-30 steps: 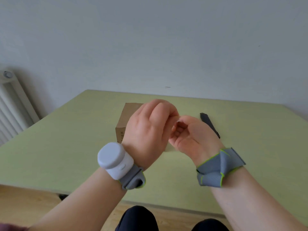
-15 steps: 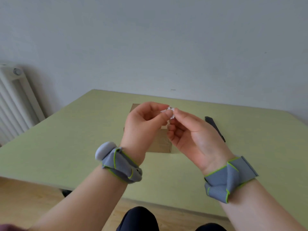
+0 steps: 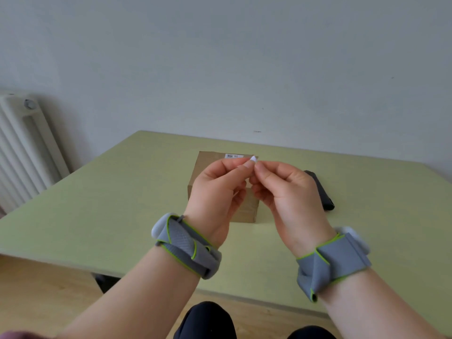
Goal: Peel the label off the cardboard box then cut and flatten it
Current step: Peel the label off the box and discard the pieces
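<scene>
A brown cardboard box [image 3: 210, 162] lies on the green table [image 3: 117, 206], mostly hidden behind my hands. A white printed label [image 3: 233, 156] is stuck on its top near the far edge. My left hand [image 3: 217, 192] and my right hand [image 3: 286, 192] are raised above the box, fingertips together. Between thumbs and forefingers they pinch a small crumpled white scrap of label [image 3: 253, 158]. A black cutter [image 3: 320, 192] lies on the table to the right of the box.
A white radiator [image 3: 22, 148] stands at the left wall. The table's near edge runs across the bottom, with wooden floor [image 3: 41, 297] and my dark-clad knees [image 3: 208, 321] below it. Grey straps wrap both wrists.
Both hands have turned palm-inward and risen slightly, fingertips now meeting over the box's far edge. The white scrap shows between them, and the label on the box top has come into view.
</scene>
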